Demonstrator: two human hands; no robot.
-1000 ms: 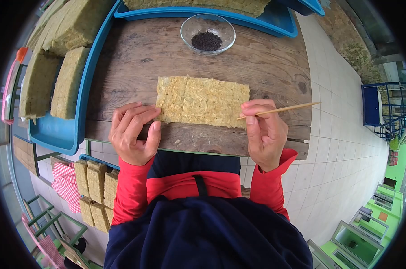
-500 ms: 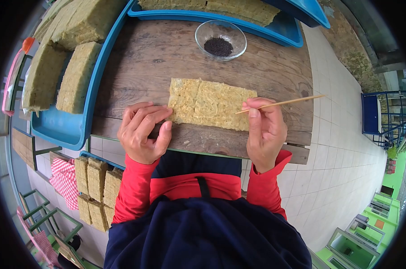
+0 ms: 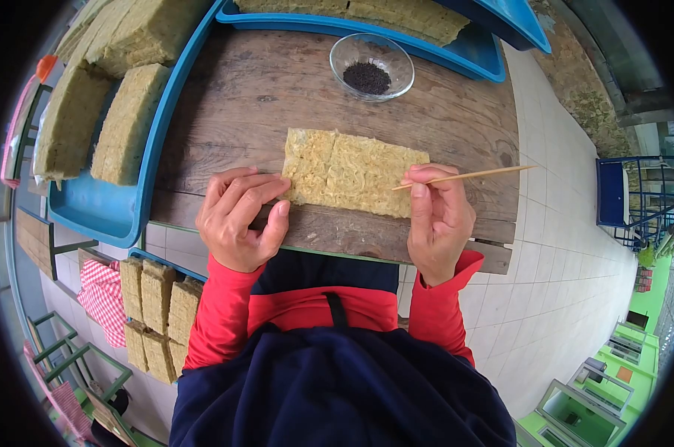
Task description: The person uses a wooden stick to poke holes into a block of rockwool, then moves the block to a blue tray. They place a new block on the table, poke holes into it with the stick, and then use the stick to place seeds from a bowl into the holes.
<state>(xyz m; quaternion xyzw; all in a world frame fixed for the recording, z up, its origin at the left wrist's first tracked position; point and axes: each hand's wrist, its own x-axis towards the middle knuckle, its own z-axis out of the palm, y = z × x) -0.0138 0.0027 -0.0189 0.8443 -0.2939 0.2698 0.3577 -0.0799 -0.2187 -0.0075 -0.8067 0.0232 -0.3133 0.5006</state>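
Observation:
A yellowish rockwool slab (image 3: 352, 173) lies flat on the wooden table, with a cut line running across it left of its middle. My left hand (image 3: 240, 220) rests at the slab's left end, fingertips against its edge, thumb apart from the fingers. In my right hand (image 3: 440, 223) a thin wooden skewer (image 3: 493, 173) is pinched between thumb and fingers. Its tip is over the right part of the slab, close to the surface, and its other end points right. Beyond the slab stands a glass bowl (image 3: 372, 67) holding small black seeds (image 3: 367, 77).
A blue tray (image 3: 99, 212) with thick rockwool blocks (image 3: 128, 123) is on the left. Another blue tray (image 3: 307, 26) with rockwool lies along the table's far edge. Below left, more rockwool pieces (image 3: 157, 294) sit in a tray. The wooden table (image 3: 233, 97) ends just before my body.
The view has shifted slightly. Both hands keep nearly the same places at the slab, and the skewer's tip stays over its right part.

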